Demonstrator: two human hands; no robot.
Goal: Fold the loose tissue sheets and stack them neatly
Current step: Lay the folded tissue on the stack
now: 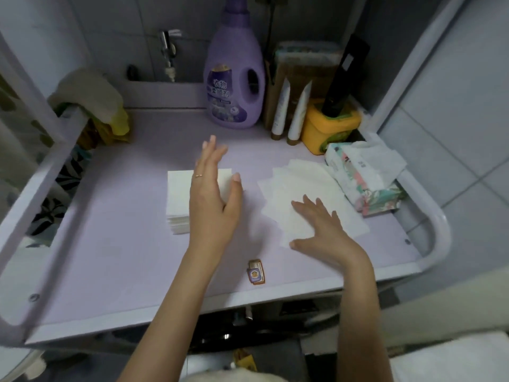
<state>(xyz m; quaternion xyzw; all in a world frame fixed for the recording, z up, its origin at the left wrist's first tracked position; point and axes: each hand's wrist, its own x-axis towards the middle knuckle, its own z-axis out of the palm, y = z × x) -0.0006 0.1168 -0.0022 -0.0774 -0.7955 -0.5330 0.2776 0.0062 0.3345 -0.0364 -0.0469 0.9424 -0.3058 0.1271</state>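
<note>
A neat stack of folded white tissues (pixel 179 199) lies on the lilac tabletop (pixel 115 244), left of centre. My left hand (pixel 212 194) hovers over the stack's right part, fingers straight, holding nothing. To the right, several loose unfolded tissue sheets (pixel 300 183) lie spread in an untidy pile. My right hand (pixel 322 230) lies flat on the near edge of that pile, fingers spread.
A torn-open tissue pack (pixel 366 177) sits at the right edge. Behind stand a purple detergent bottle (pixel 234 78), two white tubes (pixel 289 111), a yellow tub (pixel 327 128) and a brown box. Cloths (pixel 91 97) hang over the left rail. A small orange label (pixel 256 272) lies near the front.
</note>
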